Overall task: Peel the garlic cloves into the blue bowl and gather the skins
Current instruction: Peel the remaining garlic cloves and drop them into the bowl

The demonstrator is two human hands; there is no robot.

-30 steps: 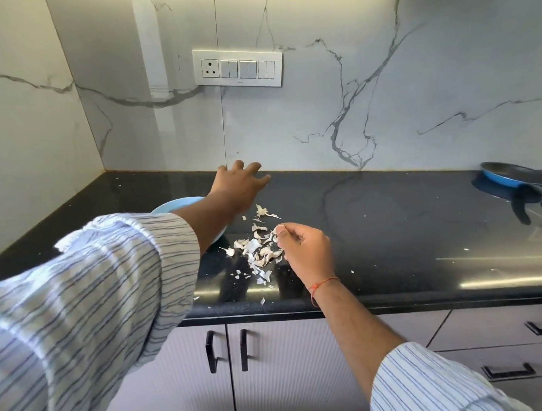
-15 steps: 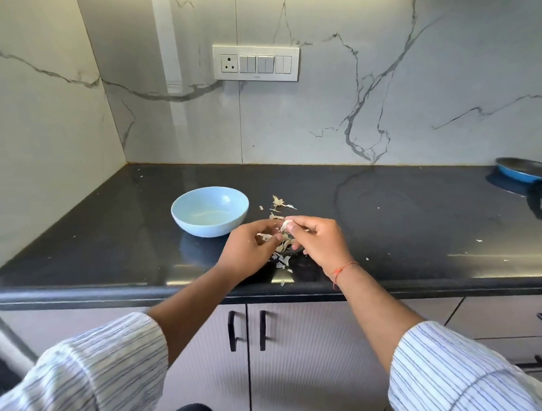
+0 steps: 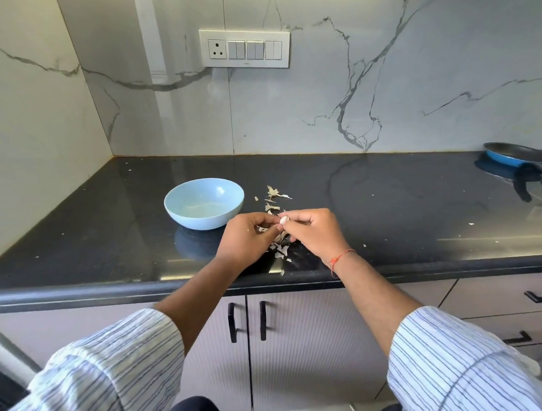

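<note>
A pale blue bowl (image 3: 204,203) stands on the black counter (image 3: 387,206), left of my hands. My left hand (image 3: 246,237) and my right hand (image 3: 316,231) meet over the counter and both pinch one small white garlic clove (image 3: 283,220) between their fingertips. Dry garlic skins (image 3: 279,251) lie scattered under and between the hands, with a few more skins (image 3: 274,194) further back, right of the bowl. What lies in the bowl cannot be made out.
A blue frying pan (image 3: 516,157) sits at the far right of the counter. A marble wall with a switch panel (image 3: 245,48) rises behind. Small skin flecks dot the counter. Cabinet doors with black handles (image 3: 247,321) are below the front edge.
My left hand drew back from beyond the bowl and joined the right hand on the clove. The view pulled back, so the bowl now shows fully.
</note>
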